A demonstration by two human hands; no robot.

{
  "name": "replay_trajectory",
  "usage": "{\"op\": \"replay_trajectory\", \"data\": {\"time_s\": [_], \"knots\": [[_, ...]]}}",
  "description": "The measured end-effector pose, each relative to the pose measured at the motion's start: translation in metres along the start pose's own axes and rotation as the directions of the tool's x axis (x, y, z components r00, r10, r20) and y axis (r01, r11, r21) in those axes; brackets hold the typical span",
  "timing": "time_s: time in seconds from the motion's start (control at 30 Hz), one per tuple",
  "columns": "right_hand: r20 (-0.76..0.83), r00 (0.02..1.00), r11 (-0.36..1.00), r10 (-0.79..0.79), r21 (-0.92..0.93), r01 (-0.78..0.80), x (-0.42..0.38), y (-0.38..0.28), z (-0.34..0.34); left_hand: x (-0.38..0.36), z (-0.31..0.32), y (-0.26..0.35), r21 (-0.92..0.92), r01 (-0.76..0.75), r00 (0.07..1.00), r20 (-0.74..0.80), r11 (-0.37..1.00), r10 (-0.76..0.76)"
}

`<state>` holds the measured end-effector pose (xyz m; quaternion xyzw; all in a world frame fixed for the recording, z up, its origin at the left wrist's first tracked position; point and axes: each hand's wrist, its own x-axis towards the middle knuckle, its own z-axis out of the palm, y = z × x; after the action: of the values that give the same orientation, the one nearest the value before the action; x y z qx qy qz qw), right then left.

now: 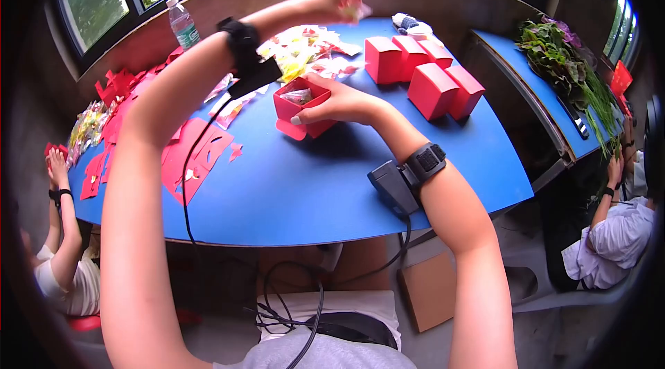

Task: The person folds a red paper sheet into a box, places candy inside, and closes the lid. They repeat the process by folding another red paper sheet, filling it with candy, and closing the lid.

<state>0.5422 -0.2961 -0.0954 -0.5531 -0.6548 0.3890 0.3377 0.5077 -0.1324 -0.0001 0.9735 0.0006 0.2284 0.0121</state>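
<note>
My right hand point(339, 102) grips an open red paper box point(305, 123) by its side, thumb toward me, over the blue table point(388, 189). Inside the box lies a small clear-wrapped piece point(298, 96). My left hand point(331, 1) is raised above the far side of the table, fingers closed on a small wrapped candy point(357, 11), blurred by motion. Beneath it is a heap of wrapped candies point(312, 50) in yellow, white and pink. Several closed red boxes point(433, 88) stand to the right of my right hand.
Flat red box sheets point(197, 161) cover the left of the table. A water bottle point(183, 24) stands by the window. Another person's hands point(57, 165) hold something red at far left. At right, a co-worker sits by a side table with leafy greens point(561, 57).
</note>
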Motion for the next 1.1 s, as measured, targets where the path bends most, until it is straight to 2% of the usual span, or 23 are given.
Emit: {"op": "replay_trajectory", "data": {"time_s": [0.03, 0.07, 0.1, 0.17, 0.23, 0.27, 0.3, 0.37, 0.4, 0.43, 0.47, 0.53, 0.6, 0.63, 0.7, 0.73, 0.77, 0.83, 0.87, 0.97, 1.0, 1.03, 1.1], "knots": [[-0.019, 1.000, 1.000, -0.011, -0.029, 0.011, 0.003, 0.004, 0.001, -0.011, -0.013, 0.006, -0.027, 0.029, 0.994, -0.108, 0.999, -0.032], [-0.029, 1.000, 0.997, -0.003, -0.074, 0.001, 0.001, -0.001, 0.001, -0.026, -0.033, 0.031, -0.084, 0.211, 0.974, -0.065, 0.974, -0.217], [-0.025, 1.000, 0.998, -0.005, -0.066, 0.003, -0.002, -0.005, 0.001, -0.040, -0.043, 0.037, -0.217, 0.280, 0.959, 0.027, 0.935, -0.281], [-0.061, 0.998, 0.984, 0.010, -0.176, -0.021, -0.005, -0.012, 0.003, -0.075, -0.034, 0.025, -0.445, 0.175, 0.981, 0.000, 0.878, -0.196], [-0.084, 0.995, 0.981, -0.052, -0.193, 0.035, 0.002, -0.003, 0.006, -0.109, -0.030, 0.057, -0.509, 0.305, 0.934, -0.004, 0.805, -0.357], [-0.032, 0.998, 0.991, -0.050, -0.126, 0.046, -0.003, -0.009, 0.006, -0.122, -0.023, 0.066, -0.639, 0.348, 0.901, 0.027, 0.686, -0.432], [0.021, 0.999, 0.997, -0.048, -0.061, 0.050, -0.008, -0.016, 0.006, -0.131, -0.019, 0.079, -0.637, 0.391, 0.866, 0.011, 0.664, -0.499], [0.051, 0.999, 0.995, -0.008, -0.094, 0.013, -0.011, -0.023, 0.006, -0.148, -0.008, 0.085, -0.622, 0.379, 0.848, -0.063, 0.685, -0.526], [0.042, 0.996, 0.996, -0.073, -0.054, 0.075, -0.008, -0.018, 0.007, -0.153, -0.006, 0.087, -0.607, 0.330, 0.869, -0.104, 0.723, -0.484], [0.032, 0.990, 0.991, -0.136, -0.018, 0.136, -0.006, -0.013, 0.007, -0.156, -0.004, 0.088, -0.506, 0.333, 0.869, -0.163, 0.796, -0.467], [0.047, 0.989, 0.990, -0.143, -0.002, 0.144, -0.003, -0.008, 0.006, -0.160, -0.002, 0.090, -0.517, 0.354, 0.849, -0.171, 0.779, -0.500], [0.000, 0.994, 0.990, -0.109, -0.085, 0.109, 0.002, -0.002, 0.006, -0.168, -0.003, 0.092, -0.531, 0.368, 0.830, -0.182, 0.763, -0.527], [-0.039, 0.996, 0.983, -0.082, -0.170, 0.074, 0.001, -0.004, 0.006, -0.175, -0.005, 0.089, -0.391, 0.409, 0.849, -0.167, 0.825, -0.500], [-0.042, 0.996, 0.984, -0.076, -0.167, 0.068, -0.003, -0.009, 0.006, -0.175, -0.005, 0.088, -0.394, 0.408, 0.851, -0.162, 0.824, -0.499], [-0.043, 0.999, 0.956, -0.021, -0.294, 0.007, -0.007, -0.017, 0.008, -0.176, -0.004, 0.085, -0.204, 0.207, 0.944, -0.216, 0.957, -0.250], [-0.001, 0.999, 0.965, -0.053, -0.257, 0.051, -0.007, -0.019, 0.009, -0.174, -0.002, 0.086, -0.198, 0.163, 0.960, -0.194, 0.967, -0.202], [0.048, 0.998, 0.979, -0.046, -0.195, 0.055, -0.009, -0.023, 0.009, -0.172, 0.001, 0.089, -0.302, 0.230, 0.961, -0.079, 0.925, -0.264], [0.102, 0.984, 0.988, -0.146, -0.028, 0.149, -0.005, -0.015, 0.011, -0.166, 0.008, 0.102, -0.391, 0.401, 0.879, -0.089, 0.828, -0.468], [0.108, 0.985, 0.990, -0.138, -0.028, 0.141, -0.005, -0.013, 0.012, -0.166, 0.010, 0.101, -0.095, 0.401, 0.889, -0.200, 0.911, -0.412], [0.111, 0.987, 0.993, -0.115, 0.001, 0.116, -0.001, -0.008, 0.011, -0.175, 0.026, 0.079, -0.196, 0.407, 0.847, -0.285, 0.892, -0.449], [0.079, 0.985, 0.985, -0.155, -0.066, 0.161, 0.000, -0.007, 0.011, -0.177, 0.027, 0.075, -0.403, 0.504, 0.809, -0.088, 0.764, -0.581], [0.050, 0.979, 0.970, -0.198, -0.135, 0.203, 0.001, -0.005, 0.010, -0.180, 0.022, 0.079, -0.603, 0.579, 0.737, 0.100, 0.549, -0.668], [-0.006, 0.986, 0.961, -0.167, -0.226, 0.161, 0.007, 0.005, 0.006, -0.188, 0.019, 0.064, -0.703, 0.667, 0.662, 0.408, 0.247, -0.629]]}}
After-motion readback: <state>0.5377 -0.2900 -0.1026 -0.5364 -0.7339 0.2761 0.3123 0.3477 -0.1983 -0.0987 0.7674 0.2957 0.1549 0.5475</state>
